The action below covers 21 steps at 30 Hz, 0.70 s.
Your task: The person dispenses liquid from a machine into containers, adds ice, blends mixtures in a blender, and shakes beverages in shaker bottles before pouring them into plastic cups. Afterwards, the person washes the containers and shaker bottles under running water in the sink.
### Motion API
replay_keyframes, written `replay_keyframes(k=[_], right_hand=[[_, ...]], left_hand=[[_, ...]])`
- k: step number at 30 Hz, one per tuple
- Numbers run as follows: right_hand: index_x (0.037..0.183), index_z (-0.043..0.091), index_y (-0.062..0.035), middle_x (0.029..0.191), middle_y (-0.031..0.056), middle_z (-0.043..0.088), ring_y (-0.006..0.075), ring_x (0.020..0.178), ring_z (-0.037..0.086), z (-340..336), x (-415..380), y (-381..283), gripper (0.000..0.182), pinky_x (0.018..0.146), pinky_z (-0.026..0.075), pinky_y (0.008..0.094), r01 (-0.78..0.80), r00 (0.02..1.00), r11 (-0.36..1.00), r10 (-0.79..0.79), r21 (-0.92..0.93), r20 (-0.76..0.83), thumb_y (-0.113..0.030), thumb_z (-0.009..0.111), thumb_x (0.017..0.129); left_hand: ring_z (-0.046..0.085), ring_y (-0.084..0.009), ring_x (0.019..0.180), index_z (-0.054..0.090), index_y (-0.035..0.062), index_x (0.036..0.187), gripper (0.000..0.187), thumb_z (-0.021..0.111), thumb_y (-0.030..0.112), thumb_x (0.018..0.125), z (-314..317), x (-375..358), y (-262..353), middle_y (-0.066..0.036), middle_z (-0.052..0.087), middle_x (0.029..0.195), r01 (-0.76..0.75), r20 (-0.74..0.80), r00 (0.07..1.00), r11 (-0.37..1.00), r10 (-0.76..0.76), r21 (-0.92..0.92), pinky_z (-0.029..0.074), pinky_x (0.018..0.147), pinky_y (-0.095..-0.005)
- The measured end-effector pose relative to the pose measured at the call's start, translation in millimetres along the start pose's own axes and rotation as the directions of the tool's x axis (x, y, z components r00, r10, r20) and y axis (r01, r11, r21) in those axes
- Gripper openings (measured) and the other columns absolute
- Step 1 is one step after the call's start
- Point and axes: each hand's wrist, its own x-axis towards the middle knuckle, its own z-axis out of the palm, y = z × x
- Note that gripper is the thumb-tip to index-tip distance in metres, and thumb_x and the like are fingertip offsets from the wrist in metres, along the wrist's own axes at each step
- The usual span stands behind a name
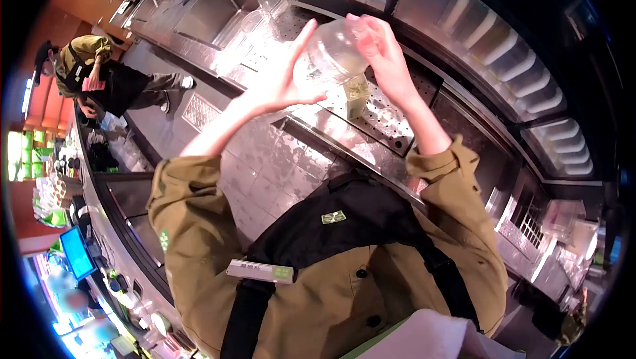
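Above the steel counter, my right hand (pixel 386 57) has its fingers curled on the edge of a clear, round plastic container (pixel 334 47). My left hand (pixel 279 80) is on the container's other side, thumb and fingers spread wide apart. Just below the container, a small clear cup with a green-yellow print (pixel 356 97) stands on the perforated steel drain plate (pixel 391 123).
Clear bins (pixel 510 60) line a rack at the upper right. A steel sink (pixel 205 17) lies at the upper left. On the left, a person in a black apron (pixel 122 87) stands beside another counter. Wet floor tiles (pixel 255 183) show below the counter.
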Motion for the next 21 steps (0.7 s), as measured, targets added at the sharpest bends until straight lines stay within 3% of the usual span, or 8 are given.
replay_keyframes(k=[1,4,6,7,9,11,14,21], right_hand=[[0.119,0.041,0.0007,0.118,0.0112,0.052,0.0167,0.11,0.048,1.9,7.8,-3.7,0.053,0.093,0.038,0.0301,0.016,0.996,0.999,-0.012,-0.052,0.092,-0.039,0.055,0.087],[0.122,0.038,0.0004,0.12,0.0141,0.051,0.0209,0.114,0.047,11.7,17.6,-14.1,0.058,0.095,0.036,0.0319,-0.019,0.952,0.988,0.065,-0.154,0.298,-0.04,0.056,0.085],[0.125,0.037,0.0004,0.125,0.016,0.047,0.0232,0.118,0.044,9.9,20.1,-11.3,0.061,0.097,0.034,0.0326,0.037,0.881,0.984,0.051,-0.176,0.47,-0.042,0.055,0.085],[0.134,0.026,-0.0013,0.135,0.0154,0.035,0.0238,0.128,0.03,4.0,23.2,-7.3,0.075,0.105,0.024,0.0365,0.095,0.814,0.979,0.026,-0.178,0.58,-0.041,0.061,0.081],[0.137,0.019,-0.0029,0.138,0.0172,0.029,0.0291,0.131,0.023,-13.6,19.8,0.1,0.093,0.107,0.019,0.0402,0.344,0.723,0.772,0.145,-0.534,0.676,-0.047,0.067,0.071],[0.14,0.012,-0.0056,0.142,0.0203,0.02,0.0366,0.134,0.014,-28.6,23.5,20.5,0.115,0.108,0.014,0.0474,0.54,0.608,0.53,0.292,-0.654,0.739,-0.048,0.078,0.055],[0.138,0.016,-0.0055,0.132,0.0197,0.036,0.0326,0.13,0.026,-25.5,19.1,29.2,0.103,0.108,0.013,0.0495,0.572,0.578,0.468,0.352,-0.673,0.736,-0.031,0.077,0.059],[0.129,0.028,-0.0046,0.118,0.0157,0.047,0.0292,0.118,0.041,10.2,27.9,14.9,0.088,0.106,0.014,0.0522,0.617,0.478,0.52,0.35,-0.591,0.806,-0.025,0.075,0.059]], left_hand=[[0.037,-0.0323,0.123,0.009,0.0,0.14,0.115,0.081,0.033,0.056,9.1,-10.9,-3.2,-0.027,0.033,0.133,-0.008,-0.105,0.994,0.999,0.004,-0.039,0.031,0.102,-0.0396],[0.039,-0.0359,0.12,0.01,0.0049,0.141,0.112,0.08,0.033,0.058,50.3,-37.9,-6.3,-0.026,0.033,0.132,0.059,-0.352,0.928,0.981,-0.122,-0.184,0.033,0.1,-0.0418],[0.038,-0.0308,0.122,0.006,0.002,0.14,0.12,0.084,0.027,0.051,63.3,-51.8,0.1,-0.026,0.033,0.132,0.164,-0.369,0.886,0.934,-0.281,-0.318,0.033,0.101,-0.0388],[0.038,-0.0308,0.122,0.006,0.0027,0.14,0.12,0.084,0.027,0.051,69.6,-59.7,2.2,-0.026,0.032,0.132,0.184,-0.4,0.856,0.917,-0.327,-0.355,0.033,0.101,-0.039],[0.037,-0.0307,0.121,0.002,0.0067,0.14,0.122,0.084,0.027,0.052,78.8,-79.1,3.7,-0.023,0.032,0.132,0.231,-0.474,0.782,0.894,-0.405,-0.384,0.033,0.1,-0.041],[0.036,-0.0301,0.122,-0.001,0.0083,0.141,0.123,0.084,0.027,0.053,77.9,-101.0,1.2,-0.021,0.029,0.134,0.21,-0.586,0.656,0.861,-0.476,-0.464,0.033,0.1,-0.0419],[0.033,-0.0295,0.122,-0.005,0.0102,0.141,0.123,0.083,0.026,0.056,78.5,-159.3,-3.7,-0.018,0.023,0.136,0.336,-0.654,0.488,0.816,-0.578,-0.47,0.032,0.1,-0.0434],[0.028,-0.0246,0.125,0.0,0.0084,0.142,0.113,0.079,0.015,0.061,70.6,-305.7,14.0,-0.015,0.017,0.14,0.641,-0.751,0.118,0.628,-0.649,-0.442,0.026,0.102,-0.0378]])
